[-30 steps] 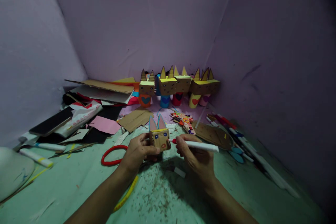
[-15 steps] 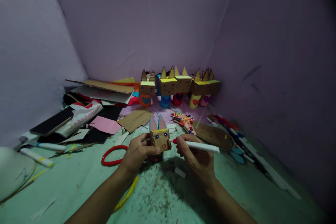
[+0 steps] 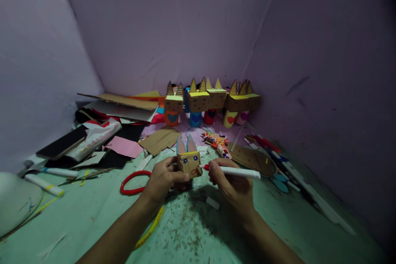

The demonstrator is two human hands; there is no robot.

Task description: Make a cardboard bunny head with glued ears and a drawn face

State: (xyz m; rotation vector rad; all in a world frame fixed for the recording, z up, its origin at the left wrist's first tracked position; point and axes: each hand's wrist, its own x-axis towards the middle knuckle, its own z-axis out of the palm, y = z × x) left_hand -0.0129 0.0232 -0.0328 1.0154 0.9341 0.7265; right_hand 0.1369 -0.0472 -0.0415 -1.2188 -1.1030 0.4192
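Between the fingers and thumb of my left hand (image 3: 165, 177) is a small cardboard box head (image 3: 192, 166). It has two pointed ears edged in blue, two drawn eyes and a reddish mark low on its front. My right hand (image 3: 232, 183) grips a white marker (image 3: 238, 172) with a red tip. That tip is at the right side of the drawn face; whether it touches I cannot tell. A small white cap-like piece (image 3: 213, 203) lies on the green surface below the hands.
Several cardboard figures with pointed ears (image 3: 198, 102) stand along the back wall. Red-handled scissors (image 3: 133, 183) and a yellow curved strip (image 3: 150, 229) lie by my left arm. Paper and cardboard scraps (image 3: 123, 147) are piled at left, several markers (image 3: 286, 165) at right.
The reddish mark on the box front looks a little different, with the marker tip still beside the face. Both hands have stayed almost in place.
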